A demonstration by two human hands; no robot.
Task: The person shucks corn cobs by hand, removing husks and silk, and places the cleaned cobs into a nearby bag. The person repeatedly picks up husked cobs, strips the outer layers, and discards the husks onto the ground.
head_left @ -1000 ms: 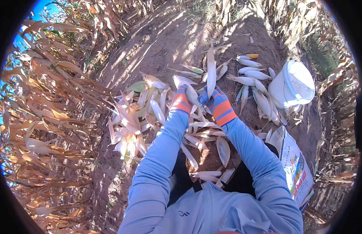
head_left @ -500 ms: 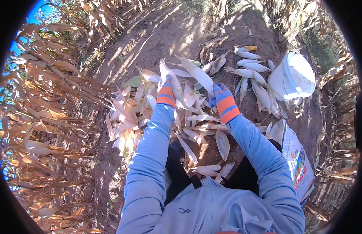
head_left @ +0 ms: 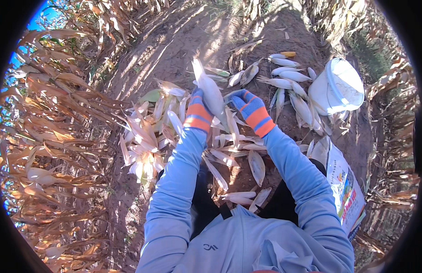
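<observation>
An ear of corn, wrapped in pale husk, slants upward in front of me. My left hand, in a grey-blue glove with orange bands, is closed around its lower left side. To the right of the ear is my right hand, gloved the same way. Its fingers are bent together and point at the ear; what lies between the fingertips is too small to make out. Under both hands spreads a heap of loose husks, and a dry husk leaf stands up between my wrists.
Several unshucked ears lie on the soil at the right, with one bare yellow cob behind them. Beside them a white bucket leans on its side. A printed sack lies by my right elbow. Dry corn stalks line the left.
The large husk leaf in my right hand is gone from its fingers, and that hand has moved left toward the ear. My left hand has shifted slightly right, turning the ear into fuller view.
</observation>
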